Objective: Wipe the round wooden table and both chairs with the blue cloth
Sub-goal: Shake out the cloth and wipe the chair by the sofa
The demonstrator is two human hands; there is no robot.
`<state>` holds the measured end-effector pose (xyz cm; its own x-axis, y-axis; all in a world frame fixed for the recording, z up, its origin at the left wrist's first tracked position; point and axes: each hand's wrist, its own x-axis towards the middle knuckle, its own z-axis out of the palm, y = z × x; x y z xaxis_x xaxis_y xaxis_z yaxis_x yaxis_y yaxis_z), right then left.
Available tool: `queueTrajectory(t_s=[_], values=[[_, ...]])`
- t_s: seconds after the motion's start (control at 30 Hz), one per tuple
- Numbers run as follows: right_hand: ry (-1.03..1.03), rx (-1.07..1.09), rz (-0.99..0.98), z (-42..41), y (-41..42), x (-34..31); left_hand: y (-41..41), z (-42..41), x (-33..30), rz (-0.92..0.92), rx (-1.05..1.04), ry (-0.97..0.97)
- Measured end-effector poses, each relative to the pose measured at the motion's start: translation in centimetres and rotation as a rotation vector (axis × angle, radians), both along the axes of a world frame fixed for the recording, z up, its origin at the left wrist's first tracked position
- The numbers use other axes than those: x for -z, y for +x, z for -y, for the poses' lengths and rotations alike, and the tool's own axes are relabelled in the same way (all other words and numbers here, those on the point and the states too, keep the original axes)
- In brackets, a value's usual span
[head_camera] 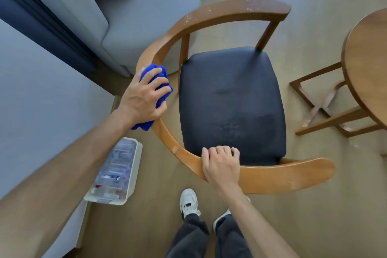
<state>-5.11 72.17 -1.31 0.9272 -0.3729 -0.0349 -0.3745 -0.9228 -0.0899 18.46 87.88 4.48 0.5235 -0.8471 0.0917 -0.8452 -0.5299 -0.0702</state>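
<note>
Here the left hand (144, 95) presses the bunched blue cloth (156, 81) onto the left side of the armchair's curved wooden rail (270, 176), fingers curled over the fabric and gripping it. The right hand (221, 164) clasps the near part of the same rail, fingers bent over its inner edge beside the dark seat cushion (232, 102). The round wooden table (364, 65) stands at the right edge.
</note>
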Motion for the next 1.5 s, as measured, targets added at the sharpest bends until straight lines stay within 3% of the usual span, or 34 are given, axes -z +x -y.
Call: queueTrajectory(t_s=[0.23, 0.33, 0.5, 0.6, 0.67, 0.77, 0.83, 0.9, 0.97, 1.03, 1.13, 1.2, 1.27, 1.33, 1.4, 1.5], values=[[0.079, 0.07, 0.047, -3.4, 2.2, 0.2, -2.4, -0.9, 0.6, -0.045, 0.267, 0.055], [0.105, 0.078, 0.076, -3.5, 2.4, 0.6, 3.3, -1.1, -1.0, -0.056, 0.109, -0.111], [0.153, 0.077, 0.072, -3.5, 2.5, 0.5, 8.3, 2.8, -2.4, -0.356, -0.259, -0.233], [0.252, 0.082, -0.054, -3.5, 2.8, -0.2, 7.0, 2.4, -2.0, -0.216, -0.125, -0.144], [0.37, 0.154, -0.141, -3.2, 3.3, -0.5, 6.0, 2.1, -2.0, -0.198, -0.08, -0.116], [0.811, 0.22, -0.072, -2.4, 7.3, -2.5, 6.6, 2.6, -2.3, -0.292, -0.115, -0.144], [0.948, 0.126, 0.1, -2.8, 12.3, -4.9, 6.8, 3.1, -3.0, -0.543, -0.24, -0.325], [0.927, 0.046, 0.214, -4.1, 17.6, -7.0, 6.7, 2.8, -3.5, -0.774, -0.516, -0.734], [0.862, 0.029, 0.162, -6.1, 22.0, -8.3, 6.6, 1.8, -3.7, -0.729, -0.799, -1.04], [0.759, 0.04, 0.033, -8.1, 24.7, -8.6, 6.5, 0.3, -3.6, -0.669, -1.012, -1.156], [0.559, -0.064, -0.001, -8.9, 25.7, -8.1, 6.3, -2.0, -2.6, -0.647, -1.172, -1.12], [0.527, -0.319, 0.117, -7.2, 26.7, -7.6, 6.1, -2.6, -1.9, -0.61, -1.189, -1.036], [0.667, -0.599, 0.109, -4.8, 29.0, -7.5, 6.0, -2.4, -1.4, -0.591, -1.202, -1.002], [0.831, -0.776, -0.025, -3.0, 31.5, -7.8, 6.0, -1.6, -1.0, -0.6, -1.229, -0.973], [0.872, -0.837, -0.108, -1.9, 33.4, -7.8, 6.2, -0.6, -0.5, -0.608, -1.24, -0.939], [0.697, -0.743, -0.177, -0.3, 35.4, -6.8, 5.9, 0.4, 0.5, -0.599, -1.246, -0.842]])
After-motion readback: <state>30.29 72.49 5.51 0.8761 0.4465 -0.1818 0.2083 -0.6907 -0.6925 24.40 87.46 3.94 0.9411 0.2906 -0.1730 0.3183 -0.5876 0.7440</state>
